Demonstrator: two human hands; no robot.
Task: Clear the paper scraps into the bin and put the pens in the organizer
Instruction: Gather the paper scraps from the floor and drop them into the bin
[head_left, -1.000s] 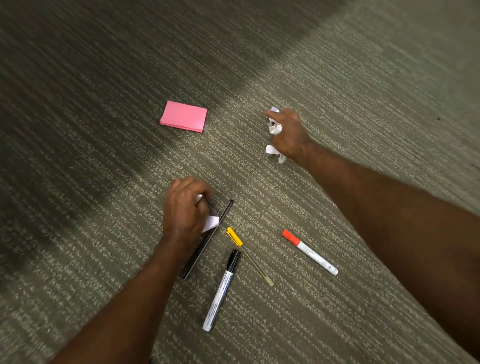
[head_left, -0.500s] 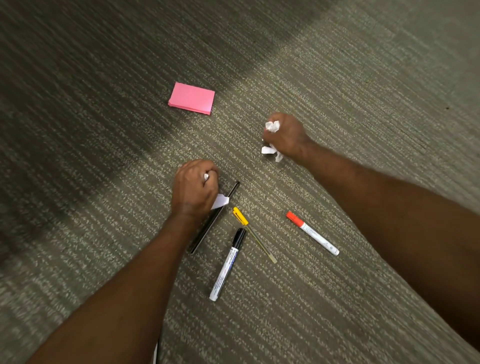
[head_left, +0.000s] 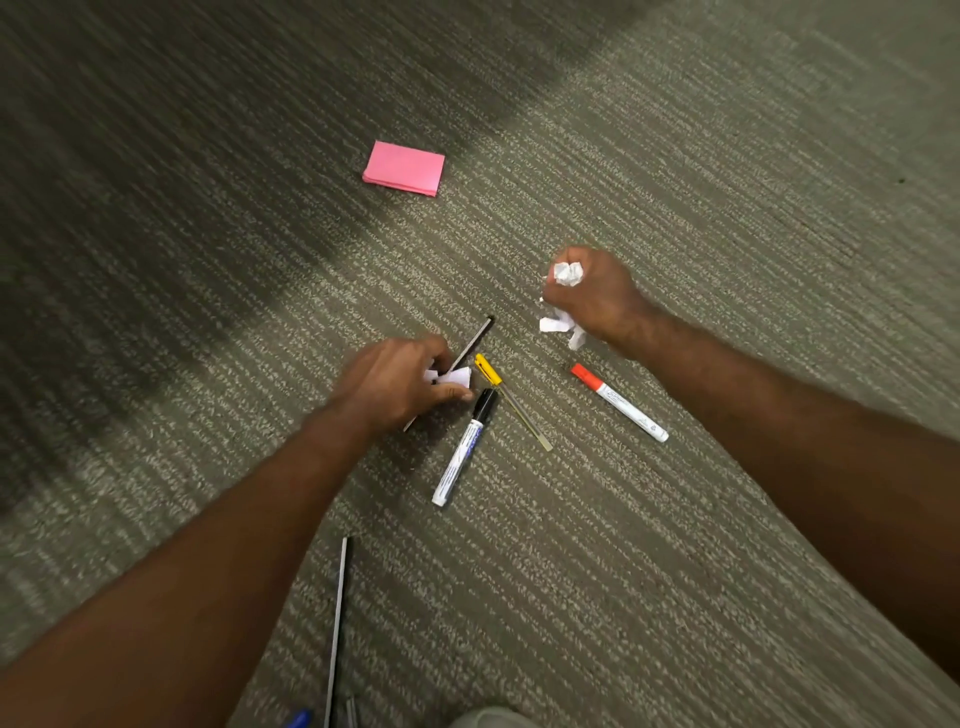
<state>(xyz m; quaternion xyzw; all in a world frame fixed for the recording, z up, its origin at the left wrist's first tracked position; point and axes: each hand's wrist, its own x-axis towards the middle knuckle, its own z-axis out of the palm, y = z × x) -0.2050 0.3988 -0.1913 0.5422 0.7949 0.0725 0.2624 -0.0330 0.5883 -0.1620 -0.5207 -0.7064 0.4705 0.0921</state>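
My left hand (head_left: 395, 384) is closed around white paper scraps (head_left: 454, 375), low over the carpet. It partly covers a thin black pen (head_left: 475, 339) that lies diagonally under it. My right hand (head_left: 597, 299) is fisted on crumpled white paper scraps (head_left: 567, 274), with bits sticking out below the fist. Three markers lie between the hands: a black-capped white marker (head_left: 464, 451), a slim yellow-capped pen (head_left: 511, 402) and an orange-capped white marker (head_left: 621, 404). No bin or organizer shows.
A pink sticky-note pad (head_left: 404, 168) lies farther off on the grey striped carpet (head_left: 675, 156). A thin dark rod (head_left: 338, 623) and a blue object (head_left: 298, 719) lie near the bottom edge, beside a pale rounded shape (head_left: 488, 717).
Both hands have drawn back toward me with their scraps. The right fist has closed tighter on its paper. The camera has pulled away, and the rod at the bottom has come into view.
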